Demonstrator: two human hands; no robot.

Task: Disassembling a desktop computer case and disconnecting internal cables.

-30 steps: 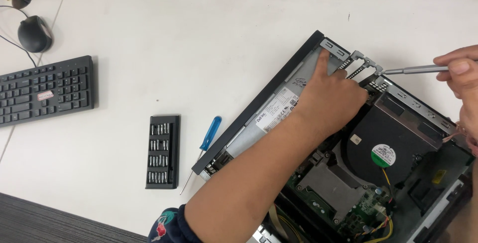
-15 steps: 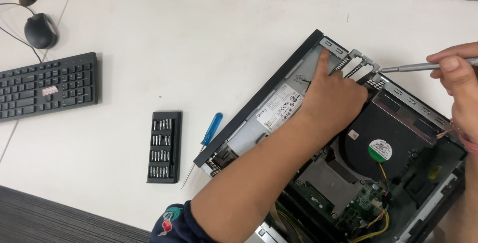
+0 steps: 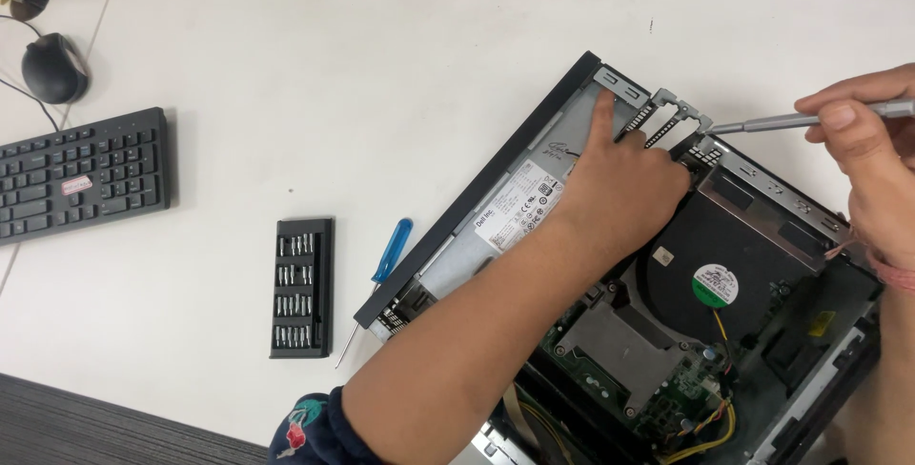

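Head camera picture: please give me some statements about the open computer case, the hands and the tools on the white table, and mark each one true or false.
1. The right hand holds a slim silver metal screwdriver with its tip at the rear bracket of the open black desktop computer case. True.
2. The left hand rests flat on the black keyboard. False: it lies inside the case, on the grey metal power supply box.
3. A blue-handled screwdriver lies beside the black rectangular bit set. True.
4. The black computer mouse sits inside the case. False: it lies on the white table, above the keyboard.
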